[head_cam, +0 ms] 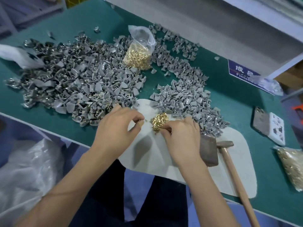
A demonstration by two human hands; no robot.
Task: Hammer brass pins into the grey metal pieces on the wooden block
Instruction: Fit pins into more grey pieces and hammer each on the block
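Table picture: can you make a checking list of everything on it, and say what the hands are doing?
Surface: green table with a pale felt mat at the near edge.
Job's things: small heap of brass pins on the mat; grey metal pieces heaped behind; hammer lying at the right beside a dark block.
Clutter: open bag of brass pins; second pin bag; phone; blue sign.
Grippers: left hand pinches something small, too small to tell; right hand fingers pick at the heap.
Cables: nothing seen.
Surroundings: white shelf frame behind.
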